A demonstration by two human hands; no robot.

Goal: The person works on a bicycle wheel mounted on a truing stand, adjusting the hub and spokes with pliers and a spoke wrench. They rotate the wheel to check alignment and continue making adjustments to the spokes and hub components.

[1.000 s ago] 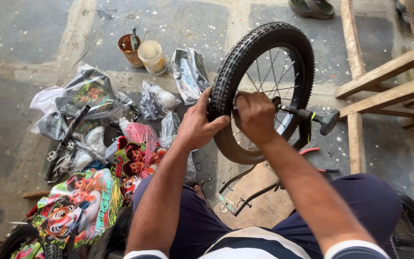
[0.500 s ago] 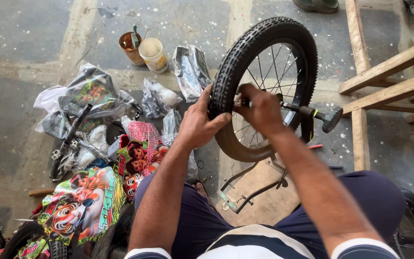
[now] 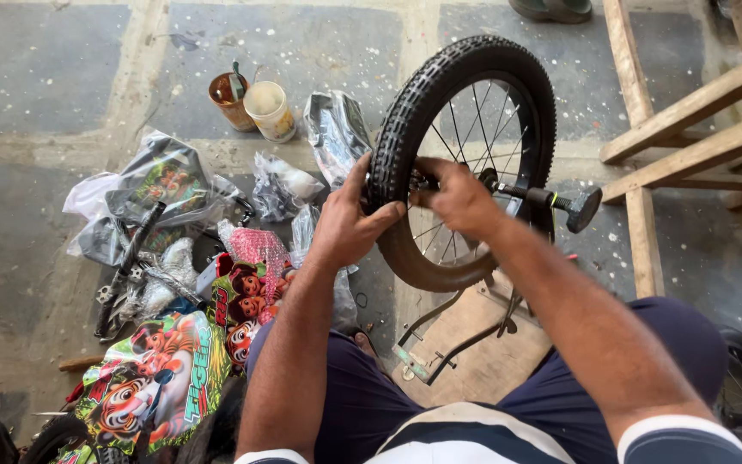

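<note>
A small spoked bicycle wheel (image 3: 465, 163) with a knobby black tyre stands upright on edge in front of the seated person, just above the knees, its flat face turned toward them and its axle running roughly left to right, ending at the right in a dark nut-like end piece (image 3: 583, 209). The left hand (image 3: 349, 222) is curled over the tyre's near left edge, thumb hooked round the tread, gripping it. The right hand (image 3: 457, 196) is closed inside the spokes near the hub; its fingertips are hidden behind the hand, so what it pinches there cannot be made out. The wheel's lower rim sits over a brown cardboard sheet (image 3: 474, 361) with thin metal stays (image 3: 440, 331) lying on it. To the left lies a heap of clear plastic bags (image 3: 161, 185), brightly printed cartoon-tiger panels (image 3: 156, 378) and loose cycle parts. Beyond stand two small cups (image 3: 252, 106) on the stone floor (image 3: 27, 77). Wooden framing (image 3: 697, 120) crosses the right side, cut off by the edge.
</note>
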